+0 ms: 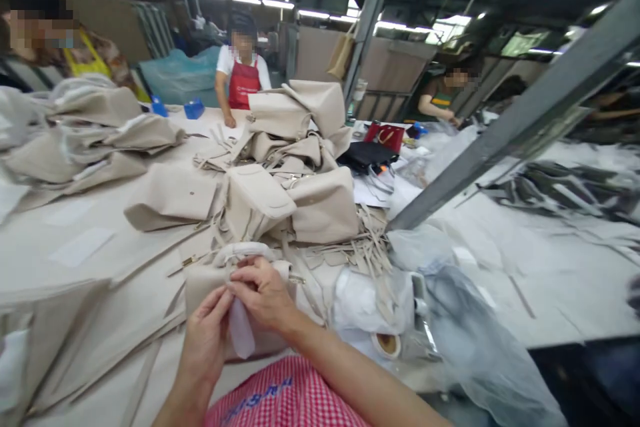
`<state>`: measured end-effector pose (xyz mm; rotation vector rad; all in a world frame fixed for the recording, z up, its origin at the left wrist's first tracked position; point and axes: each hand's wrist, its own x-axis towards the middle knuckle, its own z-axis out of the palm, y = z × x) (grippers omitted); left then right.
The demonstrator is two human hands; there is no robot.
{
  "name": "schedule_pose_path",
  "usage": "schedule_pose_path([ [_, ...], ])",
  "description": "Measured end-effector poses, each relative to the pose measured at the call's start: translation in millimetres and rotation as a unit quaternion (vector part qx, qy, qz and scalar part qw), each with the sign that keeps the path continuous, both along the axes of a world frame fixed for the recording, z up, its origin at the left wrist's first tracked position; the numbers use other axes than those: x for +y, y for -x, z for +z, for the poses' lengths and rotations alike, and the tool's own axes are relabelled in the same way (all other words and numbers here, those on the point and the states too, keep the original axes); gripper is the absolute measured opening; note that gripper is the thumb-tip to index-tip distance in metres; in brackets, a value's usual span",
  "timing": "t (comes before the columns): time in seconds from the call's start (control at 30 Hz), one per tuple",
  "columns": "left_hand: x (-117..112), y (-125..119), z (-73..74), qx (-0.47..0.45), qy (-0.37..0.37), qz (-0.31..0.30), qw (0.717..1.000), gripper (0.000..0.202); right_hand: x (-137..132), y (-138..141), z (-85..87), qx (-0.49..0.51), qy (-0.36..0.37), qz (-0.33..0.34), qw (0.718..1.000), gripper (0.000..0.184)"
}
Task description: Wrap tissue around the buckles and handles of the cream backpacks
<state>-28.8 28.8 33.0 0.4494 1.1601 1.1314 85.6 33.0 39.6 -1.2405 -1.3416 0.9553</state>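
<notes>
Strip point(242, 333) hangs lengthwise against bag point(200, 283) | left hand point(204, 330), right hand point(267, 295) pinch its top, equally near | handle point(245, 250) beyond

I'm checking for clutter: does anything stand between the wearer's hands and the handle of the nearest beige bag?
Nothing visible does. The left hand and right hand meet at the handle, pinching a pale strip; the heaped bags lie beyond.

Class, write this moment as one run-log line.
left hand: pinching pale strip; right hand: at strip's top, near handle; beige bag: under hands; beyond: piled bags
</notes>
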Motion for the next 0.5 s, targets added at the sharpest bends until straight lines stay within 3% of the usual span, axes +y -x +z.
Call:
schedule_pose_path([
  [0.17, 14.6, -8.9, 1.1, -0.031, 0.025, 0.018, 0.999, 0.018, -6.6, -11.9, 4.0, -0.030, -0.030, 0.003, 0.999, 0.031],
  [0.3, 28.9, -9.6, 3.7, -0.014, 0.055, -0.008, 0.998, 0.008, -43.9, -56.1, -2.5, 0.039, 0.069, -0.069, 0.994, 0.027],
  [0.4, 37.3, -9.2, 4.7, -0.003, 0.074, -0.028, 0.997, 0.005, -100.2, -115.8, -23.7, 0.028, 0.147, -0.244, 0.958, 0.029],
  [0.47, 41.0, -9.1, 4.9, 0.009, 0.083, -0.032, 0.996, 0.004, -148.0, -159.4, -40.6, -0.042, 0.208, -0.419, 0.883, 0.037],
  [0.5, 42.5, -9.0, 4.6, 0.016, 0.087, -0.034, 0.995, 0.004, -172.1, -179.8, -48.5, -0.062, 0.223, -0.470, 0.852, 0.041],
])
